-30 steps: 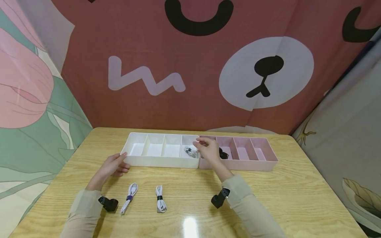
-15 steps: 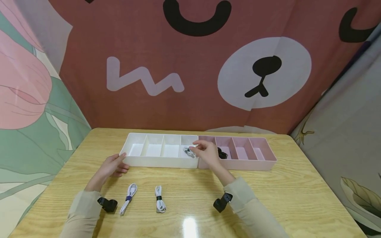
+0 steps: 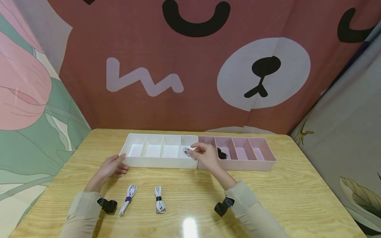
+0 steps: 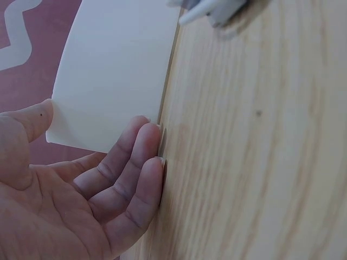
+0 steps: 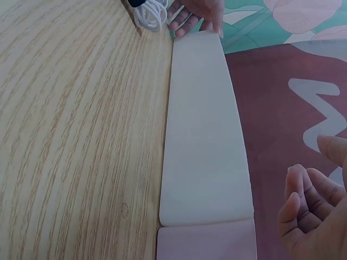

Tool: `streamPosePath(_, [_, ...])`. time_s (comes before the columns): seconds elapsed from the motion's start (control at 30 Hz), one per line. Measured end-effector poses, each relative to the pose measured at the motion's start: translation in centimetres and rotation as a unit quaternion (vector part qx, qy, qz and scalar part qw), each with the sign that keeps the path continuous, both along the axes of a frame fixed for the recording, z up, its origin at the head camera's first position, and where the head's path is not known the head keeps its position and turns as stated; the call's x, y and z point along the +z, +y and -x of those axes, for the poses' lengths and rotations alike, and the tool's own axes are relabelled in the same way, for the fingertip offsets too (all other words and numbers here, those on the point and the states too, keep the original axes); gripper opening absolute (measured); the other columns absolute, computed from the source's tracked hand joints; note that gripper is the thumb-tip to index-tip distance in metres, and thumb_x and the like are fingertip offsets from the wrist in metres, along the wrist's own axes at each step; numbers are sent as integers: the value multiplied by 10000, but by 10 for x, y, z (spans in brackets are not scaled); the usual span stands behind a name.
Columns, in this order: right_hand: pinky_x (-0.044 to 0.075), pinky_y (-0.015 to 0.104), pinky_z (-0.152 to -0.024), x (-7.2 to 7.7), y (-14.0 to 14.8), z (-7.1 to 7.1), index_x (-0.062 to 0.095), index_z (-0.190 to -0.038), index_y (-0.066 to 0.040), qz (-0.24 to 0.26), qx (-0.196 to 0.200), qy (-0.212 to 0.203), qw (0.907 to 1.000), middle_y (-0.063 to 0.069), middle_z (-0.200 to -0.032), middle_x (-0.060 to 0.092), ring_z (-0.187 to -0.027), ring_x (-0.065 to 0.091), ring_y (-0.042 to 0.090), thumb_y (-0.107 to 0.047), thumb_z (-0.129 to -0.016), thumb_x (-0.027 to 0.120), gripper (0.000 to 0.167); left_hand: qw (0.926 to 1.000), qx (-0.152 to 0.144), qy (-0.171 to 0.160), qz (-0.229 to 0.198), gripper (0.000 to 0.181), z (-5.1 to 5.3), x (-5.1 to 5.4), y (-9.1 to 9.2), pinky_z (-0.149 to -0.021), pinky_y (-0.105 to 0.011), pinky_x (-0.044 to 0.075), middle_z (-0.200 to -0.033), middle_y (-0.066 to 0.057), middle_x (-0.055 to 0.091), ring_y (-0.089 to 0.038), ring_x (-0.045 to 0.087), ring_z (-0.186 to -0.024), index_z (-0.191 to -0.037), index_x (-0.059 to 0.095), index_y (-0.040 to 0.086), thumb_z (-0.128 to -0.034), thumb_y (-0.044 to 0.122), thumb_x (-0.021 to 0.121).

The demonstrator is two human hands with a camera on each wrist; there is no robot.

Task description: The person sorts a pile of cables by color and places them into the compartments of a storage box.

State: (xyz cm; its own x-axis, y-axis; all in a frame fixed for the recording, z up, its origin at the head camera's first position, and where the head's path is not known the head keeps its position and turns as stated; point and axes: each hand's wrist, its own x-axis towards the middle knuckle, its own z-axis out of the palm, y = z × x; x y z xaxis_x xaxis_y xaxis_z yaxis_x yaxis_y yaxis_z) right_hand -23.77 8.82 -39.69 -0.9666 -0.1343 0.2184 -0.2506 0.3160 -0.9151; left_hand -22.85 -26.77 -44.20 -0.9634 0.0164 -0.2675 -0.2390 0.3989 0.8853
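Observation:
In the head view my left hand (image 3: 110, 168) holds the left end of the white divided tray (image 3: 160, 162). The left wrist view shows the thumb of this hand (image 4: 81, 206) at the tray's rim and the fingertips low against its wall. Over the tray's rightmost compartment hovers my right hand (image 3: 208, 158), thumb and index finger apart. A bundled white cable (image 3: 187, 152) lies in that compartment, partly hidden by the fingers. In the right wrist view nothing shows between the fingers of my right hand (image 5: 320, 208).
A pink divided tray (image 3: 238, 165) adjoins the white one on the right, with a black cable bundle (image 3: 221, 154) inside. Two tied white cables, one with a blue band (image 3: 128, 199) and one with a black band (image 3: 159, 198), lie on the table in front.
My right hand has moved left and slightly down, from the seam between the trays to over the white cable in the compartment. My left hand stays at the tray's end.

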Motion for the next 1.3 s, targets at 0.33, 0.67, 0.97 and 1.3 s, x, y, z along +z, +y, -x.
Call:
streamPosePath(0.33, [469,292,-498,4,0,-12,646,-1001,38,-97,179,113,9997,59,-657,611,-569,586,310,-110,-790,711,265,9999,-56,-46,-109,786,1,-2,-4,-605,-298,508,-793,-47,643,-125,619,-679,-1244,338,-106,-892,596,370])
streamPosePath(0.67, [422,222,-447,8,-1,-21,645,-1018,29,-77,362,-55,9993,82,-685,622,-562,574,260,-120,-787,716,284,10000,-4,-21,85,709,1,0,-1,-611,-308,505,-811,-56,641,-147,614,-696,-1250,338,-105,-936,531,330])
streamPosePath(0.97, [427,201,-485,38,-7,-48,630,-973,85,-140,492,137,9986,155,-691,611,-550,541,113,-16,-789,683,215,10000,-31,-48,-21,748,2,-2,-3,-607,-299,504,-809,-60,643,-134,615,-685,-1246,331,-109,-916,562,353])
streamPosePath(1.3, [457,225,-539,26,-4,-47,646,-987,41,-199,613,239,9976,92,-710,627,-629,577,167,-91,-791,705,244,9999,61,-44,78,692,1,-2,0,-609,-310,501,-800,-57,640,-148,613,-688,-1252,337,-99,-941,519,333])
